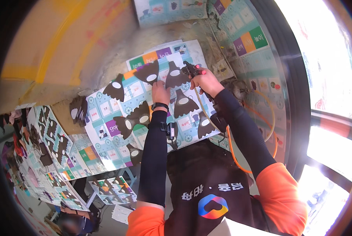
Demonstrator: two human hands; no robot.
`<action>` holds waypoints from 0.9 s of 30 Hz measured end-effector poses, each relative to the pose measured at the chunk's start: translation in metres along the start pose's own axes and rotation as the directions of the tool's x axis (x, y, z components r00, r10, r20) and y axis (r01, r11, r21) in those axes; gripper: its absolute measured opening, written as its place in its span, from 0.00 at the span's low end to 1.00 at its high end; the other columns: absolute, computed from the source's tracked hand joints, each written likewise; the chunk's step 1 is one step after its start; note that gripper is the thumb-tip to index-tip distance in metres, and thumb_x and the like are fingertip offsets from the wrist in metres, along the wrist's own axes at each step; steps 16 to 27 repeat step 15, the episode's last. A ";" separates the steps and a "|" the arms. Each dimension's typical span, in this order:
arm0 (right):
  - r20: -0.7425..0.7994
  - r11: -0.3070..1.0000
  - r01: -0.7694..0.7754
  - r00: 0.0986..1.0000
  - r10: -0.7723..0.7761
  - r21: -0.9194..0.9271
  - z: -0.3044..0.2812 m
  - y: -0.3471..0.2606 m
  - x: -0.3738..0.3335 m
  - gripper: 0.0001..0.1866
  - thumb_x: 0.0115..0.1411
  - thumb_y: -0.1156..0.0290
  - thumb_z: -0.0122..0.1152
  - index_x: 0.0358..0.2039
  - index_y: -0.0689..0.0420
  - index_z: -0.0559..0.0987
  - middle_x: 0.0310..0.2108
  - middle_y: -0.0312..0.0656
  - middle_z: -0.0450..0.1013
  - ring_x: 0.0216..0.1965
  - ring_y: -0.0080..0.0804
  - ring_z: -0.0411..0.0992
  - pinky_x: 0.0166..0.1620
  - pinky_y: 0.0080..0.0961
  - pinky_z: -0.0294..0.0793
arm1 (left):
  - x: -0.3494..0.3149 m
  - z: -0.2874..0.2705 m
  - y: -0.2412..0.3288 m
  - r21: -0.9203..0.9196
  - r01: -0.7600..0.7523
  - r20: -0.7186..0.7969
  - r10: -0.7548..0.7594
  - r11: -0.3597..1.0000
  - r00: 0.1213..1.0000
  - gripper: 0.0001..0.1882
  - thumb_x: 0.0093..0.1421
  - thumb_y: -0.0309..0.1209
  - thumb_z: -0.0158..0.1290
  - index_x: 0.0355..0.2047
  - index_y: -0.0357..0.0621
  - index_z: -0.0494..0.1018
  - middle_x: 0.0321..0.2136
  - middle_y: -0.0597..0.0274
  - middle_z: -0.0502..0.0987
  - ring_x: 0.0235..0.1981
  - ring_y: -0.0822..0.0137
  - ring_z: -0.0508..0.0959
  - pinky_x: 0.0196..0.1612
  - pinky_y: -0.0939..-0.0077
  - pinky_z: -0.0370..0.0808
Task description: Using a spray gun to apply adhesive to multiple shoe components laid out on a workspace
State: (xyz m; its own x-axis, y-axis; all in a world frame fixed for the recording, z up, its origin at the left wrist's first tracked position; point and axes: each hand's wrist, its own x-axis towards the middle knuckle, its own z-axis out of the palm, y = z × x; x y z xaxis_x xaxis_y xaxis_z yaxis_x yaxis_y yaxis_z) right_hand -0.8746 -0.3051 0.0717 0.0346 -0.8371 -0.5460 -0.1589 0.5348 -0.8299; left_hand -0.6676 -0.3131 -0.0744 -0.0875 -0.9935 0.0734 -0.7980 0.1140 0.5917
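In my right hand [207, 83] is a black spray gun [191, 69] with pinkish-red knobs, and a pale hose [201, 105] runs down from it. Its front end is close to a dark fan-shaped piece [173, 80] with a scalloped edge and a white oval. My left hand [160, 94] rests on the printed sheet, fingertips at the narrow end of another dark piece [147, 74]; its fingers look stretched out. More such pieces lie around, including one [185, 103] between my forearms and one [115, 88] to the left. My left forearm partly covers a few.
A stack of dark pieces [78, 110] sits at the table's left edge. An orange hose [234, 155] loops beside my right arm. Printed sheets line the right wall [262, 78], and large cardboard [65, 43] stands at the back left. Farther left, other tables [52, 137] hold similar pieces; a person [75, 224] is below.
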 end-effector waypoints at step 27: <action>0.013 0.994 -0.065 0.998 0.066 -0.086 0.018 0.011 0.052 0.08 0.44 0.74 0.57 0.23 0.67 0.78 0.14 0.46 0.72 0.11 0.34 0.69 0.16 0.30 0.67 | 0.012 0.003 -0.013 -0.075 0.118 0.134 -0.107 0.990 0.985 0.17 0.41 0.28 0.66 0.29 0.43 0.71 0.29 0.58 0.71 0.32 0.56 0.73 0.37 0.64 0.71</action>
